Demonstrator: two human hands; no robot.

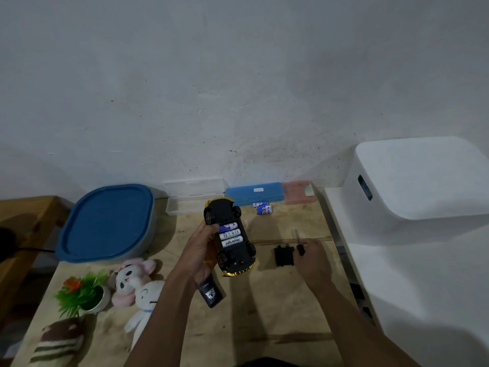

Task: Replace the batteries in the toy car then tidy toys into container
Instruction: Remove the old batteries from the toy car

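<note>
Head: toy car [238, 256] in left hand [202, 251]

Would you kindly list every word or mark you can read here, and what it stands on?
"Heybright": white cylindrical battery in the upturned yellow toy car.
Too small or blurred: the middle battery's symbols, the black tube's print, the blue plastic case's white label, the loose blue-and-white batteries.

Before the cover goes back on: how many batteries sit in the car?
3, side by side in the upturned toy car: blue-labelled battery farthest, white battery in the middle, Heybright battery nearest. No slot looks hidden.
</note>
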